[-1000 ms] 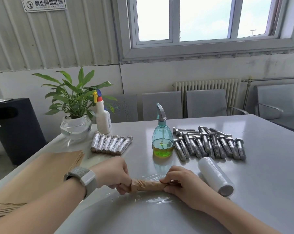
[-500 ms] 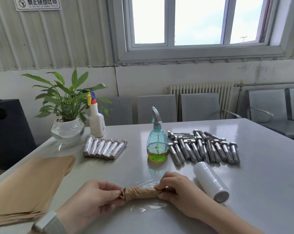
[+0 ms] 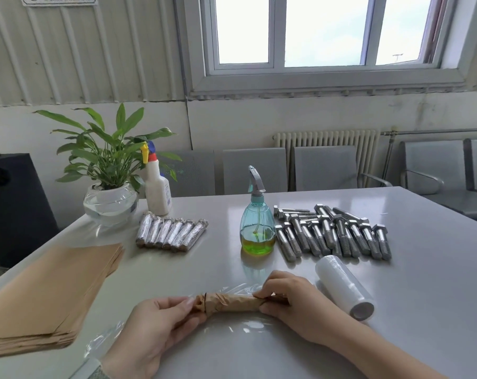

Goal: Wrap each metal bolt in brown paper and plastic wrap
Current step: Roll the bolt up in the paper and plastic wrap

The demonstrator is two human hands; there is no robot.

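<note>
On the table (image 3: pixel 423 296), the paper-wrapped bolt (image 3: pixel 229 303) lies crosswise on a plastic sheet (image 3: pixel 231 324) at the near edge, between the left hand (image 3: pixel 152 332) and right hand (image 3: pixel 294 302). The paper stack (image 3: pixel 48 294) lies to the left and the wrap roll (image 3: pixel 344 291) just right. Behind, from left: plant (image 3: pixel 108 187), white bottle (image 3: pixel 156 190), wrapped bolts (image 3: pixel 171 235), spray bottle (image 3: pixel 257 222), bare bolts (image 3: pixel 333 233).

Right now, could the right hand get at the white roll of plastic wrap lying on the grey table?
Probably yes. The white roll of plastic wrap lies just beside the right hand with nothing between them, but that hand pinches the brown-paper-wrapped bolt and must let go first.
</note>
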